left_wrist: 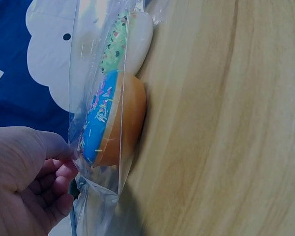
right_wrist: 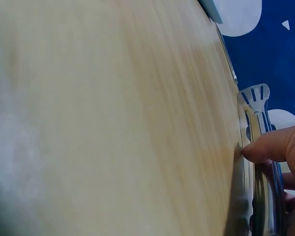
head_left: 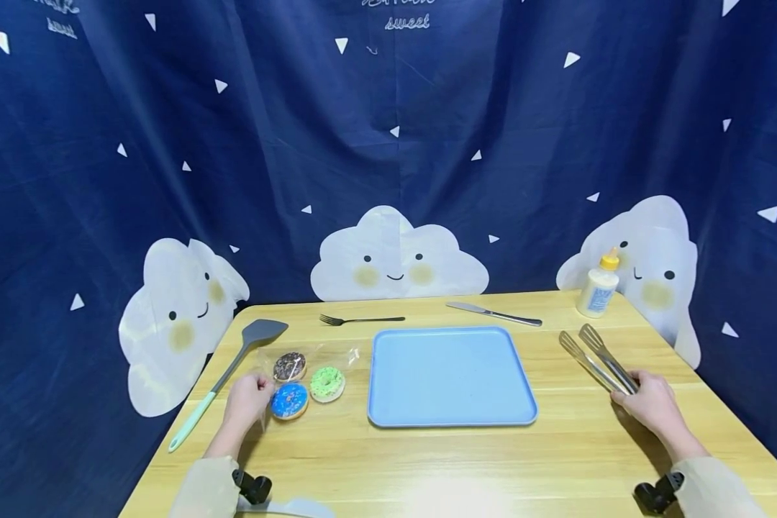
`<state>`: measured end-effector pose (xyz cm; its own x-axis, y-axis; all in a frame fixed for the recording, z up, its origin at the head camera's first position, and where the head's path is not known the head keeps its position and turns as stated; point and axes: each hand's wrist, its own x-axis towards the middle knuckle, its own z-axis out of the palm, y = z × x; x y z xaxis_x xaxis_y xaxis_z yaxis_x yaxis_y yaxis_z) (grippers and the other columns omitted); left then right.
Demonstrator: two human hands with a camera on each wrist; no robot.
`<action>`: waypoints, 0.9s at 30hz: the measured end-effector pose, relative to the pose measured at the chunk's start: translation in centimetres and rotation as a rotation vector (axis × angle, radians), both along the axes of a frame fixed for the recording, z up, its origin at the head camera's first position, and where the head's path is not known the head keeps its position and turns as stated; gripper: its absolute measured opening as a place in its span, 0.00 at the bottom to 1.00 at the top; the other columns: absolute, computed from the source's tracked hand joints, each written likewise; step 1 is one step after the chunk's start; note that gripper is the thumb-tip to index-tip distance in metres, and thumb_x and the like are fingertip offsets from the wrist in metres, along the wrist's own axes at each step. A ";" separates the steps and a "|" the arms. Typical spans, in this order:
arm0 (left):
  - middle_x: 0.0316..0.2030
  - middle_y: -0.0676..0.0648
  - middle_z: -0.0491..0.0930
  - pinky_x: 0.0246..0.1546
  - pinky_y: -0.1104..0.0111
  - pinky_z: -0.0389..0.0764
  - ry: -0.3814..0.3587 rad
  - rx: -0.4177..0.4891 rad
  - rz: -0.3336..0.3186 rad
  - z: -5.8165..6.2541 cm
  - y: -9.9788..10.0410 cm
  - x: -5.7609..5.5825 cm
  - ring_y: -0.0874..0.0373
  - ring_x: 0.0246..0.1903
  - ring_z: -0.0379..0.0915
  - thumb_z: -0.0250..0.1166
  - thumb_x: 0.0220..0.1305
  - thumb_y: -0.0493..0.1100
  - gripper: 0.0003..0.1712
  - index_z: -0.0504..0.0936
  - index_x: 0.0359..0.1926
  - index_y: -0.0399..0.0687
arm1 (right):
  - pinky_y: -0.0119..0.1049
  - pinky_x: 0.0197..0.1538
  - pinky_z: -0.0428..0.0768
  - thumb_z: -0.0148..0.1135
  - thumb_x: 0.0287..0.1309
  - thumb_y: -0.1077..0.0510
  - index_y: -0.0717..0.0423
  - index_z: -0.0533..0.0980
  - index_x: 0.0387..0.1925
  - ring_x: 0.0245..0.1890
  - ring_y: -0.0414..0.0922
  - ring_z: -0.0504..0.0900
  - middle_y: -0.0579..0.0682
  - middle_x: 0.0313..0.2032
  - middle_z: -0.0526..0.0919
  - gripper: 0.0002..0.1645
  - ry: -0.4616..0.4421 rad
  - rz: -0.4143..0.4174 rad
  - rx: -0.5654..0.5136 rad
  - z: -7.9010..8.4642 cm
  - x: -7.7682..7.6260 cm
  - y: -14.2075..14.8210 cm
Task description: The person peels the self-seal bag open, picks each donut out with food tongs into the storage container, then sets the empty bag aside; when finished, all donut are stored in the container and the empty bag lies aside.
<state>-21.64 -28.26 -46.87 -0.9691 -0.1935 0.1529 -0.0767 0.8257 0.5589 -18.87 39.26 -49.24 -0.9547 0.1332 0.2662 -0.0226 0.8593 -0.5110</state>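
My left hand [head_left: 249,398] pinches the near-left edge of a clear plastic bag [left_wrist: 101,196] between thumb and fingers. In the bag lie three doughnuts: one with blue icing [head_left: 289,403], one with green icing [head_left: 326,386] and one with dark brown icing [head_left: 289,368], all sprinkled. The left wrist view shows the blue and green ones standing edge-on to the camera; the brown one is hidden there. At the table's right side, my right hand [head_left: 650,403] grips metal tongs [head_left: 613,364] near the handle end. Their slotted heads point away from me, spread apart.
A light blue tray [head_left: 453,378] lies mid-table. Behind it are a fork [head_left: 362,319] and a table knife [head_left: 495,314]. A grey spatula [head_left: 233,363] with a mint handle lies left of my left hand. A white glue bottle [head_left: 598,291] stands at the back right corner.
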 end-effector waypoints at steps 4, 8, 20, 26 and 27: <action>0.15 0.50 0.66 0.19 0.69 0.62 0.005 -0.002 0.000 0.0 -0.1 0.1 0.57 0.18 0.61 0.55 0.51 0.39 0.10 0.68 0.16 0.45 | 0.44 0.27 0.67 0.63 0.36 0.59 0.74 0.69 0.38 0.26 0.54 0.71 0.63 0.27 0.75 0.26 0.031 0.017 0.025 0.6 -0.1 -0.4; 0.16 0.51 0.68 0.20 0.69 0.63 0.008 -0.004 0.011 -0.1 -0.2 0.2 0.57 0.20 0.63 0.55 0.51 0.39 0.09 0.69 0.17 0.45 | 0.51 0.31 0.65 0.63 0.37 0.59 0.72 0.68 0.41 0.33 0.59 0.67 0.67 0.33 0.70 0.28 0.079 0.034 0.072 1.5 0.0 -1.6; 0.19 0.50 0.72 0.20 0.68 0.65 0.044 -0.023 0.005 -0.1 -0.1 0.3 0.56 0.20 0.64 0.55 0.49 0.38 0.08 0.72 0.17 0.45 | 0.54 0.33 0.66 0.64 0.36 0.59 0.68 0.67 0.46 0.33 0.58 0.68 0.62 0.36 0.69 0.31 0.195 0.104 0.127 2.5 -0.5 -5.3; 0.15 0.50 0.68 0.18 0.69 0.62 0.052 -0.040 0.005 0.1 0.0 0.5 0.57 0.18 0.62 0.56 0.49 0.37 0.10 0.69 0.14 0.45 | 0.52 0.35 0.68 0.67 0.35 0.60 0.66 0.69 0.45 0.33 0.55 0.71 0.58 0.36 0.71 0.31 0.284 0.231 0.131 2.6 -1.2 -7.5; 0.15 0.50 0.68 0.18 0.69 0.62 0.054 -0.040 0.002 0.1 0.1 0.5 0.57 0.17 0.61 0.56 0.49 0.37 0.10 0.68 0.14 0.45 | 0.51 0.35 0.69 0.67 0.34 0.59 0.65 0.69 0.45 0.33 0.54 0.71 0.57 0.36 0.71 0.31 0.299 0.252 0.139 2.6 -1.3 -8.0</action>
